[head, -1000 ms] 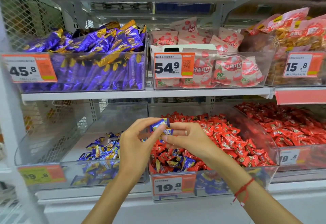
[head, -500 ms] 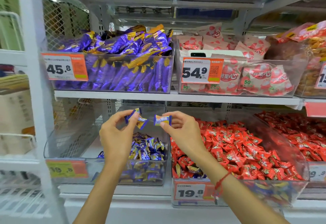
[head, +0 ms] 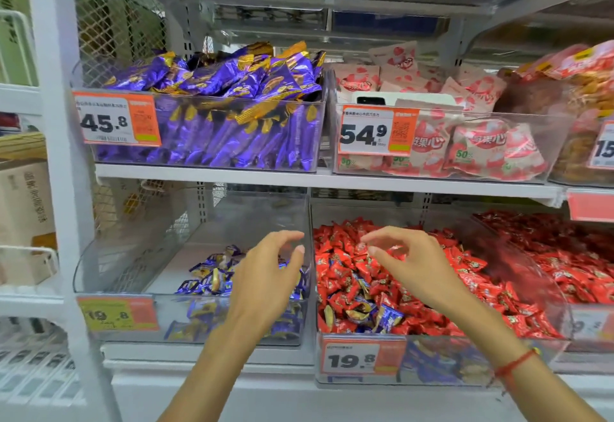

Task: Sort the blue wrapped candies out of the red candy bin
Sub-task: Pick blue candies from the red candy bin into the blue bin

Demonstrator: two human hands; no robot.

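Observation:
On the lower shelf a clear bin [head: 545, 292] holds a heap of red wrapped candies [head: 345, 268], with several blue wrapped candies [head: 387, 317] lying among them near its front. To its left, another clear bin [head: 109, 255] holds a small pile of blue candies [head: 212, 275]. My left hand [head: 269, 275] hovers over the right side of the blue bin, fingers loosely curved and empty. Over the rear left of the red bin, my right hand [head: 408, 262] also holds nothing, its fingers relaxed.
The upper shelf carries a bin of purple packets [head: 212, 115], a bin of pink strawberry bags [head: 465, 142] and snack bags at the far right. A further red candy bin [head: 564, 255] stands right of the sorted one. Price tags hang on the bin fronts.
Both hands held blue candies over the blue bin half a second ago; now both are empty and have dropped lower, and the right hand has shifted back over the red bin.

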